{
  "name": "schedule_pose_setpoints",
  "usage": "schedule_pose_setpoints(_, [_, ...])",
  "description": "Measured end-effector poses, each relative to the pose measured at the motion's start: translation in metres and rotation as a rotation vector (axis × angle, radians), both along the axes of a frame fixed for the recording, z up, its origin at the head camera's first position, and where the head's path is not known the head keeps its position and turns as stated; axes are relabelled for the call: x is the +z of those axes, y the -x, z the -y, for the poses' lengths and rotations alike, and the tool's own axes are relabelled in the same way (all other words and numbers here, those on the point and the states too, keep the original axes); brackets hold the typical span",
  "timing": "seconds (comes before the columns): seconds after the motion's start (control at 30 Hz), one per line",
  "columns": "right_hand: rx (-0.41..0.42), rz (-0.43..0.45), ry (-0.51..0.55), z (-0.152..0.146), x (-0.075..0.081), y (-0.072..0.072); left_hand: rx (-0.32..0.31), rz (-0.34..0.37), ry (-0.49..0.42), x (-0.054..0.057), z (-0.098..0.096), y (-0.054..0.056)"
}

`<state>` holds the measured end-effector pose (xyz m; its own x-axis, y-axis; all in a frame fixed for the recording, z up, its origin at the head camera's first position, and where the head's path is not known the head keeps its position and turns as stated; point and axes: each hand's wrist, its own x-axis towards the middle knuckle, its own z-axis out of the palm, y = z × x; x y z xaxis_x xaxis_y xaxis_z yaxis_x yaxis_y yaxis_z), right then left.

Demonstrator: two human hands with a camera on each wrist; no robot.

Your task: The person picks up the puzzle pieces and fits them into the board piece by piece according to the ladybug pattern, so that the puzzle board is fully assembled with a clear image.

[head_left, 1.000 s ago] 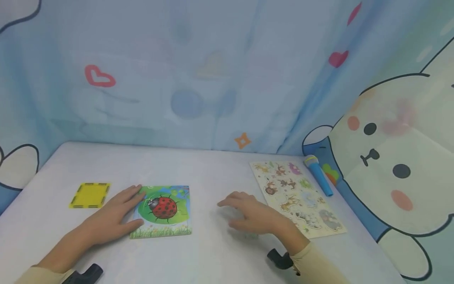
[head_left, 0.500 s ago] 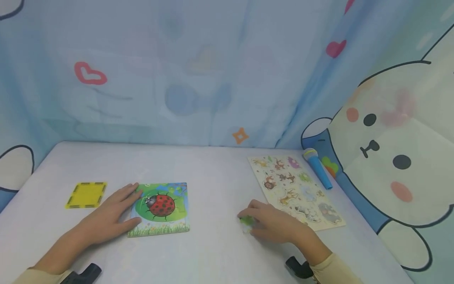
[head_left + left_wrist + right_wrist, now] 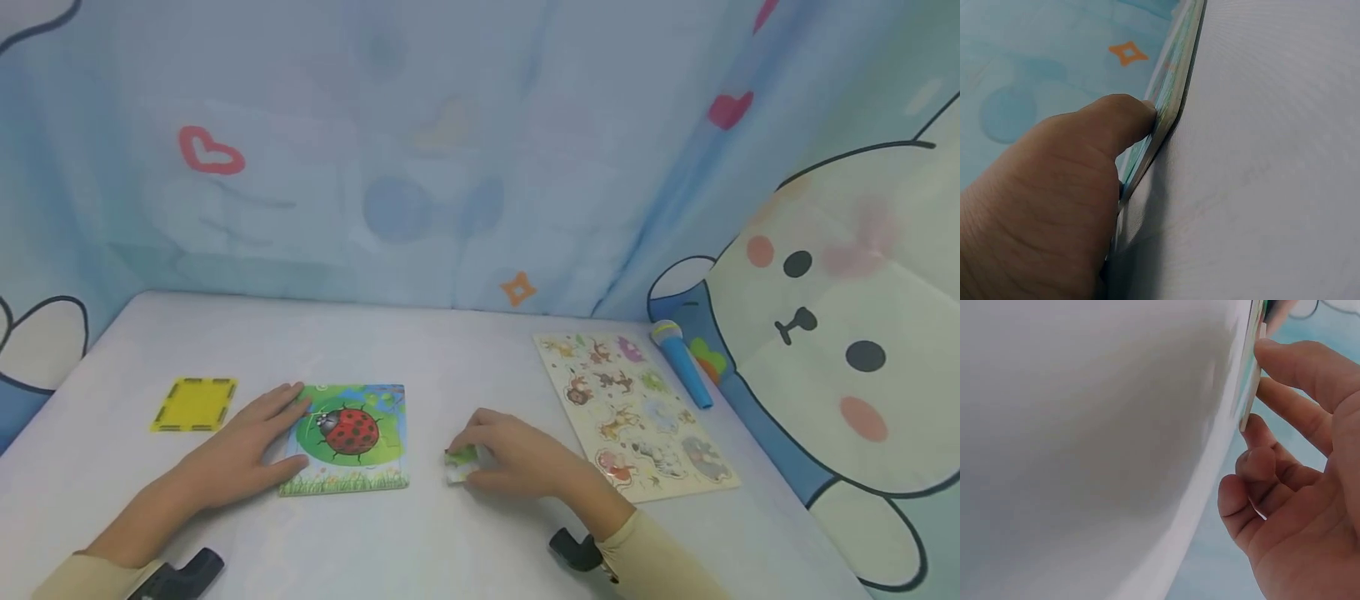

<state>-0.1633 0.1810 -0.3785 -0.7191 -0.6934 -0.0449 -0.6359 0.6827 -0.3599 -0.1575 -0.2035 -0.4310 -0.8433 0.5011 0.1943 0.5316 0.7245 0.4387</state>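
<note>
In the head view a square ladybug jigsaw puzzle lies flat on the white table, with a red spotted ladybug on green. My left hand rests along its left side, fingers extended over the edge and thumb near the lower left. The left wrist view has that thumb against the puzzle's rim. To the right of the puzzle, my right hand pinches a small green-and-white puzzle piece between thumb and fingers. Seen edge-on in the right wrist view, the thin piece is close to the table; its face is partly covered by fingers.
A yellow square tile lies left of my left hand. Beyond my right forearm is a cream board of animal pictures, with a blue toy microphone beside it. A printed blue curtain hangs behind the table.
My right hand was over the table with fingers parted, then took hold of the puzzle piece. It has since carried the piece left, closer to the puzzle. My left hand stays on the puzzle.
</note>
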Motion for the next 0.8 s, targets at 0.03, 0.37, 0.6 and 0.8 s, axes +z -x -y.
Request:
schedule_pose_setpoints(0.03, [0.008, 0.000, -0.003, 0.008, 0.000, 0.001, 0.001, 0.000, 0.002, 0.000, -0.001, 0.000])
schedule_pose_setpoints(0.37, [0.092, -0.008, -0.041, 0.073, -0.004, 0.013, 0.014, 0.025, 0.007, -0.004, -0.006, 0.002])
schedule_pose_setpoints(0.6, [0.094, -0.001, -0.048, 0.085, -0.003, 0.013, 0.015, 0.018, 0.008, -0.001, -0.008, 0.000])
schedule_pose_setpoints(0.8, [0.143, -0.005, -0.091, 0.088, -0.002, 0.013, 0.007, -0.003, -0.018, 0.003, -0.007, -0.003])
